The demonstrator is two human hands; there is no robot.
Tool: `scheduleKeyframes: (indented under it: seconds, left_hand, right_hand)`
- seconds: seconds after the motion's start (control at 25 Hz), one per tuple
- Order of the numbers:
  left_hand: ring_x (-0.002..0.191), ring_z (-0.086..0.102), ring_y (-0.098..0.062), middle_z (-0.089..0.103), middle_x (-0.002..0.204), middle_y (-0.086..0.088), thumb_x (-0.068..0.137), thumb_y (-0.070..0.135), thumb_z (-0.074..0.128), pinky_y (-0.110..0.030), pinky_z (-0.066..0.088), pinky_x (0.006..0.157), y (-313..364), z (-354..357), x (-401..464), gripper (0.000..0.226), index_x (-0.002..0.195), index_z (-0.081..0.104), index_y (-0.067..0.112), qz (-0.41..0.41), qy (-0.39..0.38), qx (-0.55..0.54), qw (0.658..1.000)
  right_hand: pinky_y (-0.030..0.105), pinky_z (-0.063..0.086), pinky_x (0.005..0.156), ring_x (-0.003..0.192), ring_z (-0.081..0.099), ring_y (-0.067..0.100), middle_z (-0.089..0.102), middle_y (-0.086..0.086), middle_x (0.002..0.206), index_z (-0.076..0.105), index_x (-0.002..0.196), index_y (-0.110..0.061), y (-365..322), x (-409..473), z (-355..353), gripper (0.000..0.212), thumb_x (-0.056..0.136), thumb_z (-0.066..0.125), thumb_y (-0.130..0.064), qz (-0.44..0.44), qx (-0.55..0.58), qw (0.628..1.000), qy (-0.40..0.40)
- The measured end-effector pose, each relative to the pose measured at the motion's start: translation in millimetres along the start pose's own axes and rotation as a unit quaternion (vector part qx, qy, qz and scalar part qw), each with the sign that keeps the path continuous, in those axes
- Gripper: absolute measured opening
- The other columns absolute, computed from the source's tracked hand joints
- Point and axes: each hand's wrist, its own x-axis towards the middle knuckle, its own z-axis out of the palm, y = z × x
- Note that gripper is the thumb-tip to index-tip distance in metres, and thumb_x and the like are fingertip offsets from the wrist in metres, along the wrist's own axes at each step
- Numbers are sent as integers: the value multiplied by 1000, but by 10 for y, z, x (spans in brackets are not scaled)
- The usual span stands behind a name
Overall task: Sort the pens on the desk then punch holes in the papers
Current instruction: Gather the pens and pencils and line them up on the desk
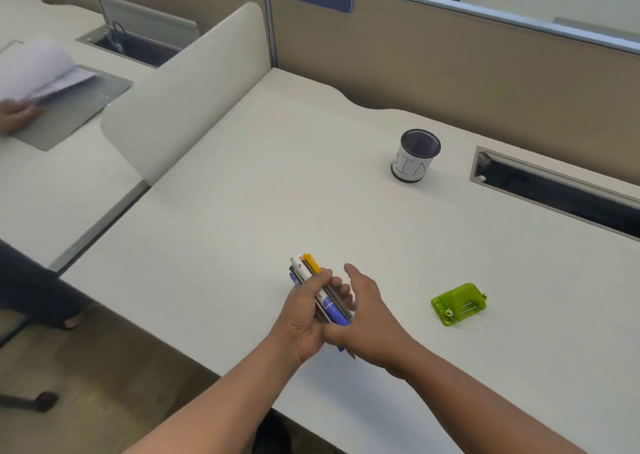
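Two bare forearms reach in over the near edge of the tabletop (pixel 242 190), where the left hand (pixel 304 315) is closed around a bundle of pens (pixel 323 292) held just above the surface, while the right hand (pixel 367 311), fingers loosely spread and holding nothing, steadies the bundle's lower end. At least four pens can be counted: one white, one yellow-capped, one blue-bodied and one dark, with others possibly hidden by the fingers. One mesh cup (pixel 415 155), with a white paper label, stands empty and well apart toward the far partition; one green punch (pixel 459 304) lies near the right hand. No papers show on this tabletop; the only sheets visible are at the neighbouring desk, under another person's hand. To finish the sorting cleanly, the bundle would best be squared so its tips align, then carried upright to the cup and lowered in without tipping it.
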Motion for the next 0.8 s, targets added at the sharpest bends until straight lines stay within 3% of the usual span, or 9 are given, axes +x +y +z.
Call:
scheduleKeyframes:
  seconds: [0.08, 0.2, 0.36, 0.44, 0.52, 0.6, 0.68, 0.76, 0.8]
  left_hand:
    - [80, 76, -26, 77, 91, -10, 87, 30, 77, -38, 61, 67, 119, -1, -39, 20, 90, 77, 10, 34, -4, 26, 999]
    - [81, 78, -20, 78, 94, -6, 89, 40, 75, -37, 61, 64, 346, -11, -97, 36, 107, 76, 9, 99, -8, 56, 994]
    - [80, 74, -22, 72, 82, -6, 88, 33, 78, -33, 59, 69, 742, -117, -88, 11, 84, 75, 23, 158, -17, 75, 984]
    - [85, 71, -23, 71, 85, -4, 86, 31, 80, -34, 56, 77, 1007, -225, -62, 12, 86, 71, 23, 202, -21, 79, 976]
    - [97, 68, -23, 71, 102, -5, 75, 41, 87, -35, 51, 85, 1277, -378, -20, 43, 105, 63, 21, 230, 12, 62, 971]
    - [121, 59, -18, 57, 136, -1, 59, 60, 88, -33, 44, 93, 1538, -571, 28, 93, 134, 42, 30, 273, 124, 89, 950]
    - [145, 32, -16, 30, 159, 4, 53, 74, 82, -30, 31, 108, 1734, -845, 94, 121, 151, 20, 38, 385, 253, 318, 829]
    - [152, 18, -17, 23, 164, 7, 58, 82, 72, -34, 20, 116, 1927, -1103, 219, 121, 156, 16, 37, 440, 262, 587, 627]
    - [151, 22, -20, 30, 162, 6, 64, 83, 67, -38, 21, 116, 2027, -1176, 287, 116, 157, 18, 34, 422, 235, 676, 557]
  right_hand:
    - [14, 52, 63, 106, 61, 2, 41, -17, 140, -1, 156, -48, -148, 89, 26, 120, 64, 75, -27, 14, 58, 995, -82]
    - [22, 54, 54, 68, 65, 6, 62, -7, 112, 15, 147, -49, -444, 281, 66, 102, 69, 71, -15, 3, 18, 996, -89]
    - [39, 58, 71, 79, 66, 17, 67, -5, 92, 58, 111, -24, -786, 650, 223, 34, 79, 67, -29, -71, -193, 978, -22]
    - [36, 54, 67, 80, 64, 17, 67, -7, 91, 61, 107, -26, -970, 875, 304, 28, 80, 63, -34, -113, -247, 962, -35]
    - [33, 50, 61, 77, 62, 17, 66, -9, 87, 59, 100, -32, -1136, 1185, 351, 22, 78, 59, -33, -139, -311, 940, -34]
    - [30, 43, 56, 74, 59, 20, 63, -7, 82, 54, 93, -30, -1283, 1558, 368, 15, 78, 57, -29, -156, -386, 909, -15]
    - [29, 37, 53, 71, 58, 24, 59, -5, 78, 50, 89, -28, -1387, 1905, 391, 12, 79, 55, -26, -184, -451, 873, -12]
    - [30, 31, 51, 71, 56, 25, 57, -6, 76, 44, 86, -29, -1471, 2231, 485, 13, 80, 55, -25, -229, -506, 831, -38]
    - [30, 31, 51, 72, 56, 25, 57, -6, 77, 43, 86, -30, -1509, 2369, 557, 15, 81, 56, -24, -253, -526, 810, -54]
